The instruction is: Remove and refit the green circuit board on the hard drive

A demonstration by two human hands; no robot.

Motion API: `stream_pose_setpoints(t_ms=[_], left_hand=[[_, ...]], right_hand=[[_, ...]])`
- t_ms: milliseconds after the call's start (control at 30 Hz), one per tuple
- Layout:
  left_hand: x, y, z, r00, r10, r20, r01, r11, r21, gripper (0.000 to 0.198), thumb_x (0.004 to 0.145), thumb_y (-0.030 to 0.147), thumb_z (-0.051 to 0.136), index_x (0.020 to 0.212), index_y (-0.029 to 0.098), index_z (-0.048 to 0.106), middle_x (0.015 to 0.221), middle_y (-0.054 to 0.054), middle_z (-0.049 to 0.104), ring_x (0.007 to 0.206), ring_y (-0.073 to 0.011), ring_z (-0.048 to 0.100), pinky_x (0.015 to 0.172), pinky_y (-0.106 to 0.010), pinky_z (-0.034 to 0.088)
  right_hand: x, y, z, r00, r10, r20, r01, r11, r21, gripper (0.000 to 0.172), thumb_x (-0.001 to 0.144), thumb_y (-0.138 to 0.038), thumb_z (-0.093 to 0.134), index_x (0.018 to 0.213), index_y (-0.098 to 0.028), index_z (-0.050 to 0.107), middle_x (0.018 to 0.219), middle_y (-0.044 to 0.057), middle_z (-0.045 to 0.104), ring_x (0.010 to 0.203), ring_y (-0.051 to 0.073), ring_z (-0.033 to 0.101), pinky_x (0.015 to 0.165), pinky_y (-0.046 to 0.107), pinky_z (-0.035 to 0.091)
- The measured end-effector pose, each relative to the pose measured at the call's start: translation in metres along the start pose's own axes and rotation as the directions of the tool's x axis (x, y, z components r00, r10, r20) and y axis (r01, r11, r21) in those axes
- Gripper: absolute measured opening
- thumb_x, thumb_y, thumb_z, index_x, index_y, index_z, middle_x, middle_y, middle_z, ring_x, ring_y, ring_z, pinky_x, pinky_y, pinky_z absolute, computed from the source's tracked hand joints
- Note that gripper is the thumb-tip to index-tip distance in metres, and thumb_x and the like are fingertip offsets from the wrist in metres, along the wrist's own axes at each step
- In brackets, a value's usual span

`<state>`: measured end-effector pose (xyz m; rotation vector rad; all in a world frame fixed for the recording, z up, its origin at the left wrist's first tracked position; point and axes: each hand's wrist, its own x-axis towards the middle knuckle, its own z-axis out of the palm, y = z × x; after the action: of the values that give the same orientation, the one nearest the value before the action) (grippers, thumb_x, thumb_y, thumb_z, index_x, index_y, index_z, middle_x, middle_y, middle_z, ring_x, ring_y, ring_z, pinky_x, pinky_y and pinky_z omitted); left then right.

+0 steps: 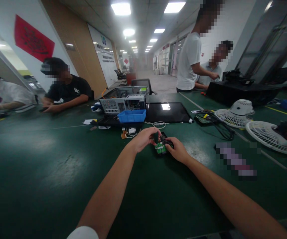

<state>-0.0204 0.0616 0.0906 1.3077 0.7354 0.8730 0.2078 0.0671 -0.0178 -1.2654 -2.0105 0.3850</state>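
Just ahead of me on the green table, a small black device with a green circuit board (161, 148) lies under both hands. My right hand (178, 150) grips its right edge, thumb and fingers closed on the black casing. From the left, my left hand (144, 139) reaches over the board, its fingers closed round a dark, upright handle (155, 137) that looks like a screwdriver's. The lower end of that tool is too small and blurred to make out.
Beyond the hands stand a blue bin (132, 116), an open computer case (123, 99) and a flat black screen panel (168, 112). Loose cables (220, 124) and white fan parts (270, 136) lie to the right, near a blurred-out flat object (235, 159). Several people work around the table.
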Motion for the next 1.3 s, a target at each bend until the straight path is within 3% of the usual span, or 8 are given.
stream_pose_setpoints(t_ms=[167,467,800,1133,1300], left_hand=[[-0.0030,0.0043,0.0038,0.999,0.005,0.045,-0.006,0.999,0.040,0.031,0.089,0.044,0.058,0.094,0.015,0.069,0.095,-0.008,0.064,0.085,-0.0196,0.061,0.062,-0.027,0.049],[-0.0017,0.0024,0.0016,1.000,-0.009,0.008,0.009,1.000,-0.014,0.029,0.088,0.040,0.063,0.104,0.015,0.064,0.090,-0.009,0.066,0.084,-0.0212,0.066,0.061,-0.028,0.052],[-0.0007,-0.0013,0.0020,0.999,-0.017,-0.034,0.015,0.998,-0.059,0.023,0.089,0.037,0.062,0.099,0.017,0.057,0.095,-0.013,0.072,0.088,-0.0242,0.070,0.065,-0.031,0.054],[-0.0013,0.0035,0.0019,0.998,0.043,-0.037,-0.039,0.993,0.108,0.026,0.087,0.039,0.060,0.095,0.016,0.070,0.097,-0.008,0.065,0.090,-0.0210,0.062,0.063,-0.028,0.050],[-0.0013,0.0027,0.0016,0.999,0.035,-0.008,-0.034,0.995,0.092,0.028,0.089,0.038,0.058,0.100,0.016,0.070,0.097,-0.009,0.066,0.090,-0.0215,0.062,0.066,-0.030,0.051]], right_hand=[[0.0000,-0.0005,-0.0005,1.000,0.004,0.012,-0.004,1.000,-0.008,0.031,0.092,-0.028,0.058,0.121,-0.019,0.062,0.123,0.012,0.067,0.113,0.027,0.062,0.100,0.044,0.049],[-0.0001,0.0027,0.0012,1.000,-0.011,0.000,0.011,1.000,-0.011,0.030,0.092,-0.028,0.058,0.121,-0.019,0.062,0.123,0.012,0.067,0.113,0.026,0.062,0.100,0.043,0.049],[-0.0002,0.0041,0.0021,1.000,-0.012,-0.008,0.012,1.000,-0.016,0.030,0.091,-0.027,0.059,0.121,-0.019,0.063,0.121,0.012,0.068,0.113,0.026,0.063,0.100,0.042,0.049],[0.0002,0.0046,0.0025,1.000,-0.004,-0.011,0.004,1.000,-0.011,0.030,0.091,-0.027,0.059,0.121,-0.020,0.063,0.121,0.011,0.068,0.113,0.026,0.062,0.101,0.043,0.049],[0.0002,0.0020,0.0012,1.000,-0.004,0.001,0.004,1.000,-0.011,0.030,0.092,-0.027,0.058,0.121,-0.019,0.063,0.122,0.012,0.068,0.112,0.026,0.062,0.101,0.043,0.048]])
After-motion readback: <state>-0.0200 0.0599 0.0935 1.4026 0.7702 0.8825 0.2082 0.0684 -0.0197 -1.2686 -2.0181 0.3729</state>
